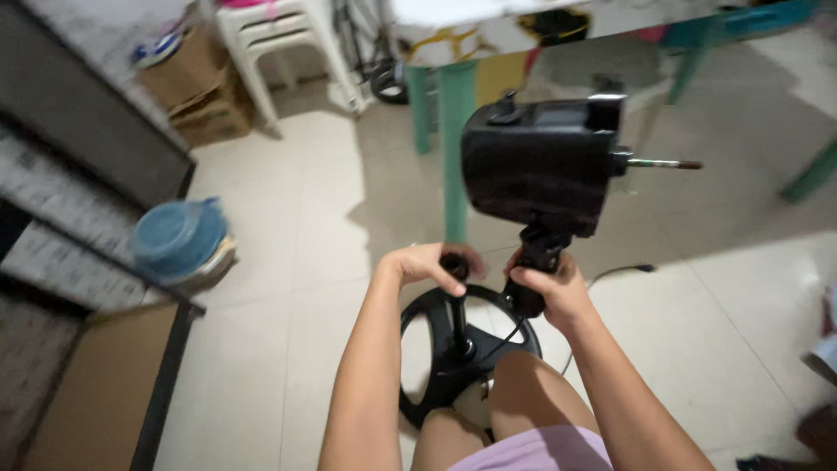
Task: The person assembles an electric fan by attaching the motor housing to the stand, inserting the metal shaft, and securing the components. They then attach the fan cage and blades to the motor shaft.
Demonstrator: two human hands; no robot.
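Note:
My right hand [549, 292] grips the black neck of a fan motor housing [540, 161], holding it up above the floor. A thin metal shaft [663, 163] sticks out of the housing to the right. My left hand [432, 264] is closed around the top of a black upright pole [458, 314]. The pole rises from a round black stand base [436, 349] on the floor between my knees. The housing's neck sits just right of the pole top, apart from it. A black cord [610, 275] trails right along the tiles.
A green-legged table [456, 131] stands just beyond the fan. A white plastic chair [279, 44] and cardboard boxes [196, 87] are at the back left. A blue lidded container [179, 237] rests on a shelf edge at left. The floor is pale tile.

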